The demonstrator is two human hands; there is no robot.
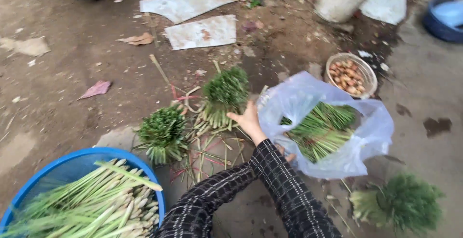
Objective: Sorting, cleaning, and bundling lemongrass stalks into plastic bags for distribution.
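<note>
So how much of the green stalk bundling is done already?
Done: stalks lie inside the clear bag. In hand: one hand grips the bag's edge beside a tied bundle. Left: two more bundles on the ground, plus loose stalks in the blue basin.

Your single head camera looks steeply down and forward from close above onto the dirt ground [72, 74] before you.

Stalk bundles [320, 131] in bag [376, 132], basket [351, 74] behind it, basin [58, 170] of stalks [91, 204] far left
</note>
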